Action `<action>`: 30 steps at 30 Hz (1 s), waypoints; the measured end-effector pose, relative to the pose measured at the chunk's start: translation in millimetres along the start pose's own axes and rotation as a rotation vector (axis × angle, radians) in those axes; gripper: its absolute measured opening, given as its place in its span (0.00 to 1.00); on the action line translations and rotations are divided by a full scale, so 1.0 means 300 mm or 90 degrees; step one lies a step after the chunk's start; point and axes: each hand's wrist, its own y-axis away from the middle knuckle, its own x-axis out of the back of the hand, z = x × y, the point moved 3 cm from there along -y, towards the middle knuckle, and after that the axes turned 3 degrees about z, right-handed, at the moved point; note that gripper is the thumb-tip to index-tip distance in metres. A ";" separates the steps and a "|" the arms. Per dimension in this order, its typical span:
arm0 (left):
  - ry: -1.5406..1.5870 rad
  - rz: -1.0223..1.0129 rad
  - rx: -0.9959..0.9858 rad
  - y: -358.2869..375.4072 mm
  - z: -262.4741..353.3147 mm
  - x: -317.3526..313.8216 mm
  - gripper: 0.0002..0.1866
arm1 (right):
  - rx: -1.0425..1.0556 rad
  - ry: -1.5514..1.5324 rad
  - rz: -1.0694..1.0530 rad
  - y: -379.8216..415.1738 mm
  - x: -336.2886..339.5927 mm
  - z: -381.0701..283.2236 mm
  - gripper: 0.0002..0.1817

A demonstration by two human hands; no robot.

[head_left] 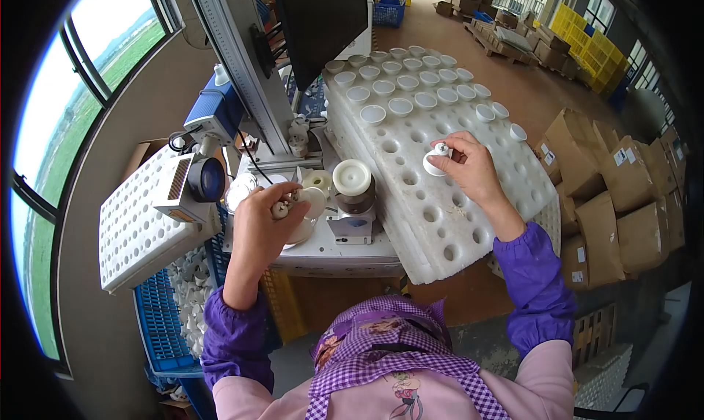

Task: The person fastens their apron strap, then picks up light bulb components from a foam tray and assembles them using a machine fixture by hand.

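My left hand is closed around white light bulbs. A small cap end pokes out between thumb and fingers, and a wide pale dome shows beyond the fingertips; how many bulbs it holds I cannot tell. Just right of it stands a round fixture with a pale disc on top. My right hand pinches one white light bulb by its narrow end, dome downward, over the holes of a white foam tray. Several rows of bulbs sit dome-up at the tray's far end.
A blue machine head with a dark round lens hangs left of the fixture, beside an upright column and monitor. Another foam tray and a blue crate of white parts stand left. Cardboard boxes are stacked right.
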 end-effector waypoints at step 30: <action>-0.308 0.313 0.351 0.761 -0.937 0.286 0.14 | 0.144 -0.034 -0.139 -0.039 -0.416 -0.134 0.14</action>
